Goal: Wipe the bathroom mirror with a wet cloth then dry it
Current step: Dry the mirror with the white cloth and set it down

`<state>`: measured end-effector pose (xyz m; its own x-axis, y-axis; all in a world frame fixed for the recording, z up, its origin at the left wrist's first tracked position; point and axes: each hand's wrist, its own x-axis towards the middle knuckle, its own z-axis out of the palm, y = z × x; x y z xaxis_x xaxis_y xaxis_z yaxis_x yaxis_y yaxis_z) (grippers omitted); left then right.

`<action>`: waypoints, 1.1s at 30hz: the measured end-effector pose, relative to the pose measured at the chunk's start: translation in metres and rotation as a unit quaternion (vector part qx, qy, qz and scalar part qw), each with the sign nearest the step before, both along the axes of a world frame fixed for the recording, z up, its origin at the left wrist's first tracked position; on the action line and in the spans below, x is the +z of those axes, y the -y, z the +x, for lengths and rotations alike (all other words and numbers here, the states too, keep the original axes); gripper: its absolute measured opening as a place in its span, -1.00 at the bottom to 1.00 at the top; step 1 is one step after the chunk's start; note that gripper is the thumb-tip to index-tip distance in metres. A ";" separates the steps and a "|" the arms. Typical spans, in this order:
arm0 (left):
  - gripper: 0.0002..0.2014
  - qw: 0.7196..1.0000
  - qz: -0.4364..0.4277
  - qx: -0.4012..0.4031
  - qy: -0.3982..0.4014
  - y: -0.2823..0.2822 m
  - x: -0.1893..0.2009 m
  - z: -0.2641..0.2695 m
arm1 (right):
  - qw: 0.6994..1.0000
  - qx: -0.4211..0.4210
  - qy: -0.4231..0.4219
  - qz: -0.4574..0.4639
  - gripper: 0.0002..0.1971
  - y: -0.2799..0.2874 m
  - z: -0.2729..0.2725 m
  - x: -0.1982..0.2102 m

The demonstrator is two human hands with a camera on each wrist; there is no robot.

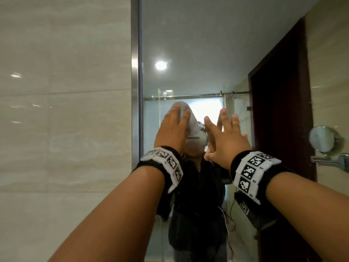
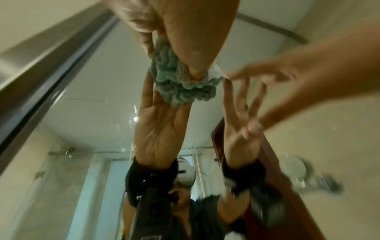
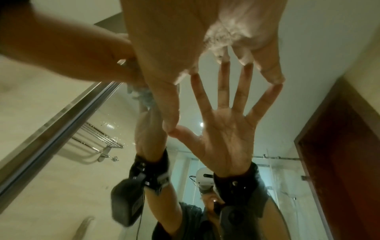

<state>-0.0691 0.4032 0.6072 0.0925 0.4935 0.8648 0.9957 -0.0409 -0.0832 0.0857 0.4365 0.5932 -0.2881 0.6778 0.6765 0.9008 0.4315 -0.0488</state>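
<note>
Mostly hidden behind the left hand: the cloth, only a pale bunched edge peeking past the fingers in the head view, blue-green and crumpled in the left wrist view. Pressed against the mirror by straight fingers laid over it, thumb alongside. Blurred in the left wrist view, so no telling how wet the fabric is. Barely visible in the right wrist view, a scrap behind the thumb.

Just right of that hand, the right hand, spread wide, fingertips and thumb tip touching the glass, holding nothing. Palm visible only as a reflection.

Left of both hands, the metal mirror frame, then pale glossy wall tiles. Right of the right hand, reflected, a dark red door; further right, a small round mirror on an arm. Above the hands, a reflected ceiling light and a shower rail. Lower edge of the mirror cut off.
</note>
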 end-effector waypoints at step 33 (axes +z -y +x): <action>-0.20 0.995 -0.052 0.081 -0.025 0.021 -0.076 -0.013 | 1.000 -0.011 0.008 0.001 0.12 -0.001 0.004 -0.072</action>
